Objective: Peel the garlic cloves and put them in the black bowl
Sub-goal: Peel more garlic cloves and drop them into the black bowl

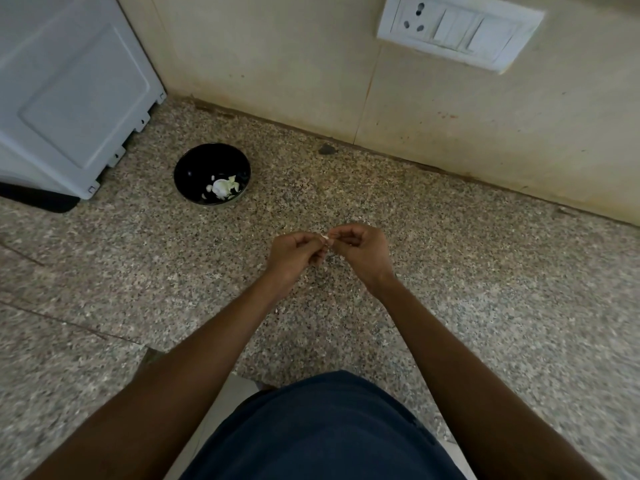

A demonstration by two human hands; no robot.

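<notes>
Garlic, one small pale clove (327,239), sits pinched between the curled fingertips of the left hand (294,256) and the right hand (360,252), held just above the speckled grey stone surface (485,271). Well off to the left, the round black bowl (187,168) rests on that surface, holding white garlic pieces (221,188), near a white appliance (69,91).

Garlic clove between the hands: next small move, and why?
Probably keep pulling skin off the garlic clove. Left hand and right hand both pinch it over the counter, apart from the black bowl; peel state too small to tell.
</notes>
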